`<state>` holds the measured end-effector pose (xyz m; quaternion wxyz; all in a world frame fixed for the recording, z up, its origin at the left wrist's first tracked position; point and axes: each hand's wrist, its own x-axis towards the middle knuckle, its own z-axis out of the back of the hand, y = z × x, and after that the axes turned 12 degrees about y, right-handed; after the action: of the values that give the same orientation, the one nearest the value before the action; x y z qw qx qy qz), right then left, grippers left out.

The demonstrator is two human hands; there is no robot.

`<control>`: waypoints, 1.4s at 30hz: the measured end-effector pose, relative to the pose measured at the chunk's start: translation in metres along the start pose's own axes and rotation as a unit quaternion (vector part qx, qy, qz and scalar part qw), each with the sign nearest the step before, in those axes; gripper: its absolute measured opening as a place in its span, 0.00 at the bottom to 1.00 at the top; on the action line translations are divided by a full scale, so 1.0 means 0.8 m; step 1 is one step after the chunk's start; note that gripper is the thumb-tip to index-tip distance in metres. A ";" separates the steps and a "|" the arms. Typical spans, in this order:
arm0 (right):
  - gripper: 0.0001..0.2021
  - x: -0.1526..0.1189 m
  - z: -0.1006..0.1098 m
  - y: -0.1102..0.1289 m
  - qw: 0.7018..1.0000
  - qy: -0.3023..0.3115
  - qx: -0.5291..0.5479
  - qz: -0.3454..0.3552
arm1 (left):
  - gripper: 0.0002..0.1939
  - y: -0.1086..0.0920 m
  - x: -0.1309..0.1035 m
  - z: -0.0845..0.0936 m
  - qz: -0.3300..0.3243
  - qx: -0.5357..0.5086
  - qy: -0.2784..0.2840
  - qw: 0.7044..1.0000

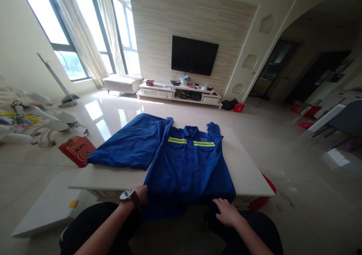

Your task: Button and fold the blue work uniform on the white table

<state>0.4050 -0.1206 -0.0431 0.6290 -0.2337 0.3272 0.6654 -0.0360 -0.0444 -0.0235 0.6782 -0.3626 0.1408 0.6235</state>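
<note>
A blue work jacket with yellow-green reflective stripes lies spread front side up on a low white table. Its collar points away from me, and its hem hangs over the near edge. My left hand, below a wristwatch, is closed at the hem's left corner; its fingers are partly hidden. At the right part of the hem, my right hand pinches the cloth with bent fingers. Another folded blue garment rests on the table to the left, touching the jacket's sleeve.
A red patterned bag stands on the floor left of the table, near a white box. Something red shows under the table's right side. Beyond are a TV stand, a television and a bench.
</note>
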 end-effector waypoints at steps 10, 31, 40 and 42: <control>0.13 0.075 0.148 0.064 0.987 -0.152 -0.011 0.041 | 0.12 -0.127 0.080 0.053 -0.204 0.075 -0.045 0.975; 0.11 0.386 0.363 0.112 0.967 -0.214 -0.030 0.134 | 0.11 -0.134 0.090 0.101 -0.277 -0.012 0.037 0.960; 0.10 0.380 0.359 0.095 0.958 -0.264 -0.008 0.112 | 0.10 -0.142 0.076 0.093 -0.287 0.001 0.039 0.957; 0.09 0.397 0.366 0.105 0.961 -0.262 -0.003 0.091 | 0.10 -0.143 0.076 0.095 -0.286 0.002 0.030 0.958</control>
<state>0.3194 0.3108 -0.0625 0.6288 -0.0226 0.1685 0.7587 0.0634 0.0559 0.0265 0.8244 -0.4048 0.0526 0.3921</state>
